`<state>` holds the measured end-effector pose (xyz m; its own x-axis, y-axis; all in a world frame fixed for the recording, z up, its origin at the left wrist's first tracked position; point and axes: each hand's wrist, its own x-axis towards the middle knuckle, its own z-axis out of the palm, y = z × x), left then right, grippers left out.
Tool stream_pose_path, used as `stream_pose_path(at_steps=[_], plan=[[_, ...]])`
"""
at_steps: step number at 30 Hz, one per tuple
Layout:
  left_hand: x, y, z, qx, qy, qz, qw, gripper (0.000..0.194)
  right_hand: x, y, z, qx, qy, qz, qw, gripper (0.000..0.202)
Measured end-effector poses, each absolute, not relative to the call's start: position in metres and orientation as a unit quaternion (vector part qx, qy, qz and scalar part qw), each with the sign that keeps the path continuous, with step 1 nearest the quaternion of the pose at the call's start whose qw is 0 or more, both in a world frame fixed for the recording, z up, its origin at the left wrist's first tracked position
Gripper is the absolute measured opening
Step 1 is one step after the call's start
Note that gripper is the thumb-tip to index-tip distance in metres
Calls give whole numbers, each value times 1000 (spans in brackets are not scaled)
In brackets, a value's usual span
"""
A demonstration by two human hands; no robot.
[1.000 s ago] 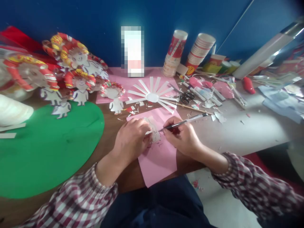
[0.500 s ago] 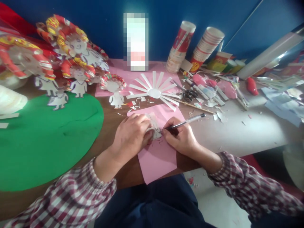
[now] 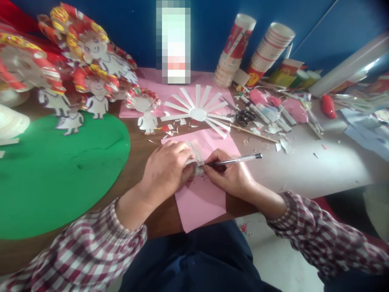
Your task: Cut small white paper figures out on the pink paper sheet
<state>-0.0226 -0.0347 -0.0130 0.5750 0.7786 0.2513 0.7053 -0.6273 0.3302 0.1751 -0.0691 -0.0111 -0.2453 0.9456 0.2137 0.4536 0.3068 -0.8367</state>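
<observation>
The left hand point(image 3: 167, 167) is curling its grip closed, holding the white cutout point(image 3: 198, 152) against pink paper point(image 3: 202, 205); the right hand point(image 3: 231, 178) is tightly pinching a pen point(image 3: 238, 159), its rear end now dipping lower, marking apparently continuing

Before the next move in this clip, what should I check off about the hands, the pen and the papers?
1. Pen gripped by the right hand: ok.
2. Left hand on the white paper piece: ok; whether it pinches or only presses, cannot tell.
3. Pen touching the white paper piece: cannot tell, too small to see.
4. Pink sheet beneath the white paper piece: ok.
5. Scissors apart from both hands: ok, lying beyond the right hand.
6. Table free of scraps: not ok, several lie beyond the hands.
</observation>
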Motion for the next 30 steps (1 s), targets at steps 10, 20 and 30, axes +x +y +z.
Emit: stream_pose_path(at_steps=[10, 20, 30], plan=[[-21, -34, -13, 878, 438, 171, 89, 7, 184, -75, 9, -490, -637, 381, 457, 7], [-20, -35, -16, 872, 428, 220, 94, 8, 188, -129, 34, -510, -719, 244, 405, 16], [-22, -35, -14, 884, 421, 185, 82, 11, 165, -86, -7, -531, -705, 271, 383, 6]])
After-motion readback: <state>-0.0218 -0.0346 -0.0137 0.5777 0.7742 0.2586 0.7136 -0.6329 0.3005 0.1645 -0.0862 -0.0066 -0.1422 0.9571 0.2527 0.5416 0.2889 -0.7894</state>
